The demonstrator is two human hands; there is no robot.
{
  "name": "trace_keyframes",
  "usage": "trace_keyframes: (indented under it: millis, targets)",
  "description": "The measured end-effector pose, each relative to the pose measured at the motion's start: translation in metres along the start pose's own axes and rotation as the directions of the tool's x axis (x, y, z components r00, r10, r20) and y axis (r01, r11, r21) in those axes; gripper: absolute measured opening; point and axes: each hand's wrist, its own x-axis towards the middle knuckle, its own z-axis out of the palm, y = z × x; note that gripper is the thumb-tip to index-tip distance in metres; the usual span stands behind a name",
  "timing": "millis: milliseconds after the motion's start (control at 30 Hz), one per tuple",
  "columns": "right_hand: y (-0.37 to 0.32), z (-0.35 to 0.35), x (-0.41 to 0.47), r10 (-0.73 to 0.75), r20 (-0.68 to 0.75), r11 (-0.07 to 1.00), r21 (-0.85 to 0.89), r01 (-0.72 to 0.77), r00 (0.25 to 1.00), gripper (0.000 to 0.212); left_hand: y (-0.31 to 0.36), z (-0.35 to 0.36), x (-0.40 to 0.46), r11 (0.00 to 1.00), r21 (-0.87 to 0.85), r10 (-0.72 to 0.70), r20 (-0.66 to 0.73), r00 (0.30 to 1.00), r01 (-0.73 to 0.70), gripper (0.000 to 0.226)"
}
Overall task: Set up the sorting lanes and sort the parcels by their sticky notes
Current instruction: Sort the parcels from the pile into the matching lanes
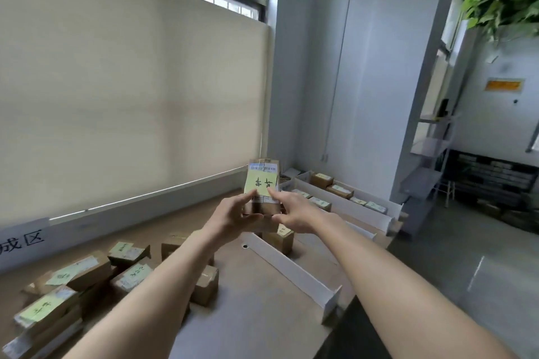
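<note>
Both my hands hold up one brown cardboard parcel (264, 167) above the table, its top face tilted toward me. A yellow sticky note (261, 183) with handwritten characters covers that face, over a white shipping label. My left hand (233, 214) grips the parcel's lower left side, thumb on the note's edge. My right hand (291, 211) grips the lower right side, a finger touching the note. White divider strips (291, 268) form lanes on the right of the table, and several parcels (320, 181) lie in the far lanes.
A heap of unsorted parcels (73, 277) with yellow notes lies at the left on the brown table (256, 312). A white sign with characters (23, 242) leans on the window sill. One parcel (281, 237) stands under my hands. The table's right edge drops to grey floor (466, 271).
</note>
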Motion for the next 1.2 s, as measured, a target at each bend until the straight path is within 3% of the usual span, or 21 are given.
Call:
trace_keyframes:
  millis: [367, 633, 767, 933, 1200]
  targets:
    - [0.165, -0.095, -0.090, 0.157, -0.095, 0.987, 0.004, -0.158, 0.983, 0.080, 0.147, 0.137, 0.070, 0.983, 0.087, 0.154, 0.091, 0.984, -0.162, 0.070]
    - [0.279, -0.135, -0.120, 0.166, -0.101, 0.985, -0.032, -0.170, 0.981, 0.080, 0.216, 0.234, 0.112, 0.968, 0.135, 0.201, 0.076, 0.977, -0.210, 0.062]
    - [0.325, -0.145, -0.118, 0.159, -0.082, 0.986, -0.034, -0.162, 0.984, 0.080, 0.233, 0.272, 0.135, 0.969, 0.150, 0.189, 0.068, 0.980, -0.197, 0.069]
    - [0.380, -0.145, -0.099, 0.166, -0.064, 0.985, -0.034, -0.168, 0.984, 0.080, 0.239, 0.314, 0.171, 0.965, 0.153, 0.198, 0.109, 0.974, -0.213, 0.053]
    - [0.457, -0.131, -0.019, 0.177, -0.001, 0.984, -0.010, -0.177, 0.984, 0.079, 0.200, 0.367, 0.258, 0.976, 0.162, 0.122, 0.155, 0.980, -0.147, 0.058]
